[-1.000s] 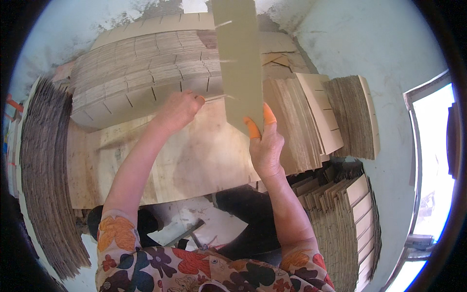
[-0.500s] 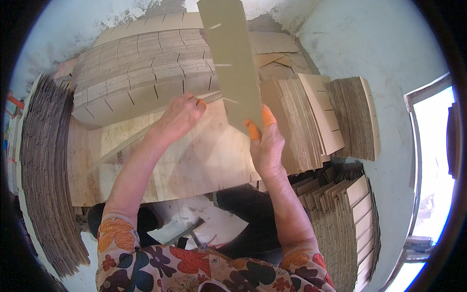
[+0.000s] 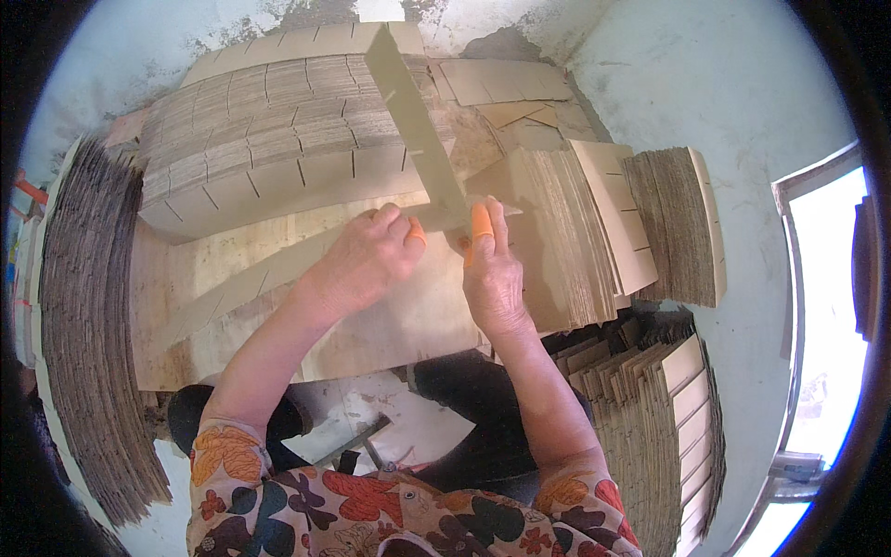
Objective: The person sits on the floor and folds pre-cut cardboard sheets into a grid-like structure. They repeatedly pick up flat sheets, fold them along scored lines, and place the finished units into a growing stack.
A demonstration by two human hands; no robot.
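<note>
1. Left hand [image 3: 367,260], fingers pinched on near end of slotted cardboard strip [image 3: 413,139]
2. Right hand [image 3: 492,274], orange-capped fingers [image 3: 480,223] gripping same end from the other side
3. Strip tilts away over wooden tabletop [image 3: 232,269], above stack of slotted strips [image 3: 269,139]
4. More cardboard stacks [image 3: 594,223] at right

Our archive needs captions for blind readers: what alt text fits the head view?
Both hands, left hand and right hand, grip the near end of a slotted cardboard strip above a wooden board. Stacks of slotted cardboard surround it.
</note>
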